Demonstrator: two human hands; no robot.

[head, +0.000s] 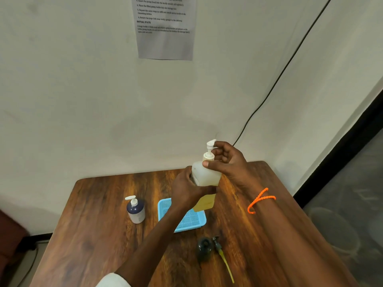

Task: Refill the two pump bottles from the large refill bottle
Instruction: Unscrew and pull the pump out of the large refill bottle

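Showing a raised pump bottle held in both hands above the blue basket, which serves here as landmark. Left of the basket, a dark pump bottle with a white pump stands upright on the counter. The left hand reaches up from the lower edge, its forearm crossing the basket, fingers wrapped round the lower body of the raised bottle. This bottle is translucent white, with yellowish liquid in its lower part, and hangs over the basket's far right corner. The right hand, above and right of the basket, pinches the white pump head with its fingertips, thumb pressed on the bottle's shoulder; an orange bracelet circles the wrist. Nearer than the basket lie a dark open bottle and a loose pump with a yellow tube.
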